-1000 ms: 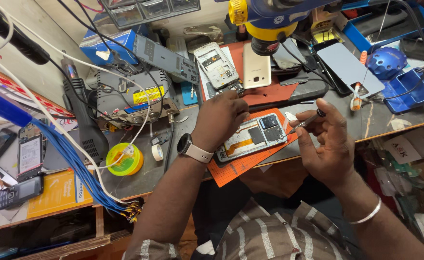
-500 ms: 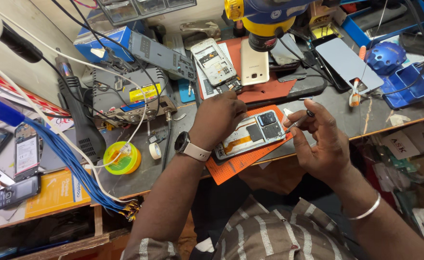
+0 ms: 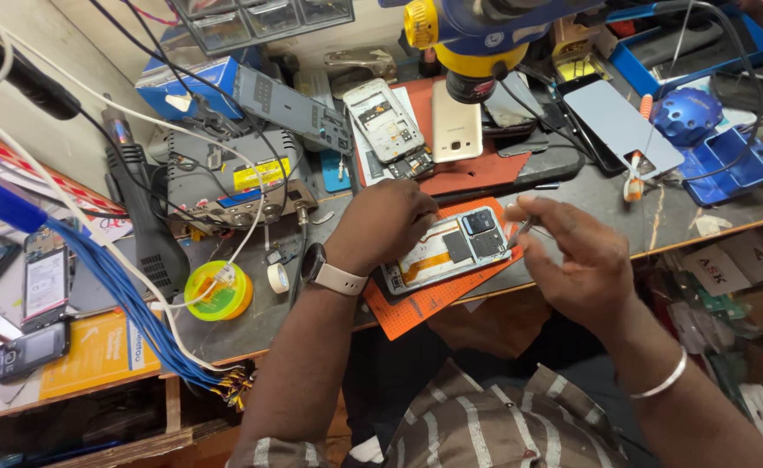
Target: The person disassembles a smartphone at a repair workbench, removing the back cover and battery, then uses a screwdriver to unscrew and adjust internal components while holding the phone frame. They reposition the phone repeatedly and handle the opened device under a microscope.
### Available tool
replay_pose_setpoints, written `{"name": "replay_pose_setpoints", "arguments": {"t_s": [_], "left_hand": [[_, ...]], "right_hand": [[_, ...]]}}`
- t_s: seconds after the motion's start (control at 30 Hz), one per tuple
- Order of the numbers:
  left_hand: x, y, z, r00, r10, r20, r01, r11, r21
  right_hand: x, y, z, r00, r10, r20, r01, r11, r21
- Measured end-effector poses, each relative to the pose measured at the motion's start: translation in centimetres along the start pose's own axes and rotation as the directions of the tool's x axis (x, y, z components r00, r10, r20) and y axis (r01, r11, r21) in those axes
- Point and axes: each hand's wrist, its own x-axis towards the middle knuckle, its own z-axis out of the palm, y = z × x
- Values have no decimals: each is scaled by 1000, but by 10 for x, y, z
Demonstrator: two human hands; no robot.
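Observation:
An opened smartphone [image 3: 451, 250] lies back-side up on an orange mat [image 3: 416, 303] at the bench's front edge, its board and flex cables exposed. My left hand [image 3: 381, 227] rests on the phone's left end and holds it down; a watch sits on that wrist. My right hand [image 3: 572, 260] hovers at the phone's right end, pinching thin metal tweezers [image 3: 523, 229] whose tip is close to the phone's upper right corner. A bangle hangs on my right wrist.
Behind the mat lie another stripped phone [image 3: 386, 126], a gold phone [image 3: 456, 121] and a microscope head [image 3: 485, 35]. At the left stand a hot-air handle [image 3: 143, 208], a power unit [image 3: 225, 178], a yellow solder reel [image 3: 217, 290] and blue wires. Blue trays [image 3: 733, 160] sit far right.
The camera view has shifted slightly. My right hand has moved a little nearer the phone's right end with the tweezers. My left hand stays on the phone.

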Motion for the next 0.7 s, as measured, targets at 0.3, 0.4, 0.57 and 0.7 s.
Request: {"name": "replay_pose_setpoints", "arguments": {"t_s": [0.3, 0.4, 0.57, 0.7], "left_hand": [[-2, 3, -15, 992, -106, -66, 103, 994, -37], [-3, 6, -19, 993, -119, -12, 118, 988, -99], [2, 7, -17, 986, -142, 91, 147, 988, -53], [2, 5, -14, 989, -133, 62, 135, 990, -38]], "right_hand": [[-2, -1, 4, 998, -54, -44, 46, 984, -171], [-2, -2, 5, 998, -8, -69, -5, 980, -197], [-1, -2, 7, 992, -100, -73, 77, 960, -268], [2, -3, 5, 997, 75, -18, -77, 987, -141]]}}
